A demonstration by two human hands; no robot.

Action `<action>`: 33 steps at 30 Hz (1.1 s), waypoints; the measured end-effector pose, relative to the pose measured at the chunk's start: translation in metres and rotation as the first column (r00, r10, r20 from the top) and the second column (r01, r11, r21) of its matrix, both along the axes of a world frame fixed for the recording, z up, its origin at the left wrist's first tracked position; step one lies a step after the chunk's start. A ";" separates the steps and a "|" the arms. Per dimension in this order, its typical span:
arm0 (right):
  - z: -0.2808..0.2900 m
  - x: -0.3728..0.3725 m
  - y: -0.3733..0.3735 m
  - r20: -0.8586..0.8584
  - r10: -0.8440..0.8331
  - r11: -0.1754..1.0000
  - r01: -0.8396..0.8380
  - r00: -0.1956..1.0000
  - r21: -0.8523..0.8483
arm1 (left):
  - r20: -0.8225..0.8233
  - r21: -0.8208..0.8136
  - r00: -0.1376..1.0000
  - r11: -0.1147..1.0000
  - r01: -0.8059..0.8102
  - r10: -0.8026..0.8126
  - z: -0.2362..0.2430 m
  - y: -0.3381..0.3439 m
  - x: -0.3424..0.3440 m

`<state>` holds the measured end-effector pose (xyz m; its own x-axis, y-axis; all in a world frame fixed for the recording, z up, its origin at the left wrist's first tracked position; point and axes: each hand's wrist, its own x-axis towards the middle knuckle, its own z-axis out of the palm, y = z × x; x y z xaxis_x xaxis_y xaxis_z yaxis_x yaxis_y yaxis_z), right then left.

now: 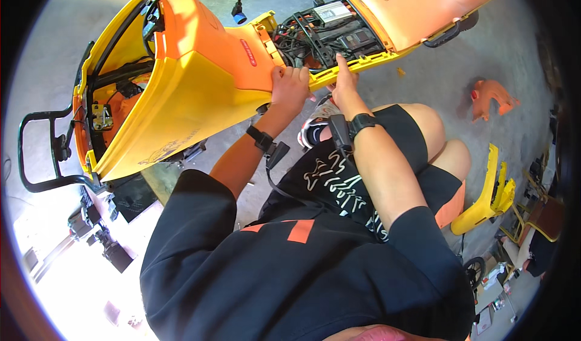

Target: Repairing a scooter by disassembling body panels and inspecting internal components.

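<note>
A large yellow and orange scooter body (187,81) stretches across the upper part of the head view. My left hand (292,88) is closed, its fingers curled on the yellow and orange body panel beside the open middle bay. A little to the right, my right hand (343,85) pinches the yellow side trim (357,67), one digit pointing up over its edge; the others are partly hidden below. Inside the bay lie tangled black cables (292,45), a silver finned box (333,13) and a dark unit (358,40).
A black tubular rack (37,186) juts out at the far left. To the right on the grey floor lie an orange curved part (491,99) and yellow panels (478,211). A cable with a blue-tipped connector (239,18) hangs at the top. Tools and parts crowd the lower right edge.
</note>
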<state>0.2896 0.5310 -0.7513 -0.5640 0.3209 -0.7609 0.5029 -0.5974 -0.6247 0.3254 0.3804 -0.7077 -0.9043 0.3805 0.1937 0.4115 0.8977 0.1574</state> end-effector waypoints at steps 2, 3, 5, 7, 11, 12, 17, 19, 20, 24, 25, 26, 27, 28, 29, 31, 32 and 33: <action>-0.008 0.004 0.000 0.055 0.132 0.990 -0.129 0.990 -0.056 | 0.012 0.018 1.000 1.000 -0.008 0.008 0.000 0.000 0.001; -0.014 0.005 -0.005 0.059 0.129 0.990 -0.124 0.990 -0.071 | 0.017 0.003 1.000 1.000 -0.004 0.004 -0.001 0.000 -0.002; -0.006 0.012 -0.011 0.002 0.143 0.986 -0.143 0.990 -0.085 | 0.025 -0.003 1.000 1.000 -0.014 0.014 0.002 0.003 -0.003; -0.006 0.011 -0.023 -0.076 -0.034 0.999 0.035 0.997 0.007 | 0.064 0.028 0.998 1.000 0.009 -0.010 0.002 0.003 -0.002; 0.008 0.004 -0.026 -0.010 -0.009 0.997 0.009 1.000 0.072 | 0.102 -0.009 0.994 1.000 0.029 -0.028 0.010 -0.001 -0.001; 0.005 0.004 -0.026 -0.032 -0.030 0.986 0.035 0.999 0.163 | 0.091 -0.013 0.995 0.999 0.048 -0.046 0.010 -0.003 -0.004; 0.016 0.002 -0.036 0.011 -0.097 0.981 0.094 0.995 0.167 | 0.151 -0.030 0.987 0.998 0.052 -0.047 0.010 -0.005 -0.006; 0.020 0.005 -0.035 0.023 -0.110 0.978 0.104 0.994 0.179 | 0.143 -0.033 0.988 0.998 0.058 -0.053 0.009 -0.005 -0.006; 0.024 0.004 -0.034 0.034 -0.093 0.983 0.086 0.995 0.162 | 0.138 -0.035 0.989 0.997 0.064 -0.059 0.009 -0.005 -0.006; 0.020 0.005 -0.036 -0.019 -0.132 0.968 0.133 0.991 0.211 | 0.112 -0.032 0.992 0.998 0.062 -0.058 0.010 -0.004 -0.004; 0.022 0.004 -0.037 -0.015 -0.129 0.969 0.129 0.992 0.211 | 0.118 -0.036 0.991 0.998 0.060 -0.056 0.010 -0.004 -0.005; 0.024 0.003 -0.038 -0.003 -0.131 0.964 0.128 0.991 0.231 | 0.123 -0.039 0.991 0.997 0.059 -0.054 0.010 -0.003 -0.005; 0.026 0.003 -0.039 0.009 -0.134 0.959 0.128 0.991 0.251 | 0.128 -0.040 0.990 0.998 0.057 -0.052 0.010 -0.002 -0.004; 0.027 0.002 -0.039 0.006 -0.137 0.959 0.131 0.991 0.250 | 0.121 -0.046 0.992 0.998 0.047 -0.041 0.009 -0.002 -0.005; 0.028 0.002 -0.039 0.021 -0.117 0.957 0.106 0.993 0.270 | 0.114 -0.052 0.993 0.998 0.037 -0.031 0.009 -0.001 -0.005; 0.024 0.001 -0.036 0.038 -0.108 0.953 0.092 0.993 0.290 | 0.103 -0.041 0.994 0.998 0.042 -0.037 0.008 0.000 -0.006; 0.016 0.000 -0.033 0.039 -0.099 0.959 0.084 0.994 0.270 | 0.094 -0.028 0.995 0.999 0.044 -0.041 0.008 0.001 -0.006; 0.009 -0.001 -0.031 0.040 -0.090 0.965 0.078 0.995 0.250 | 0.094 -0.027 0.994 0.998 0.056 -0.053 0.009 0.002 -0.006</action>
<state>0.2889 0.5002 -0.7425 -0.4896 0.5473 -0.6788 0.4925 -0.4688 -0.7332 0.3196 0.3821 -0.6992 -0.8955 0.4343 0.0969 0.4448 0.8792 0.1709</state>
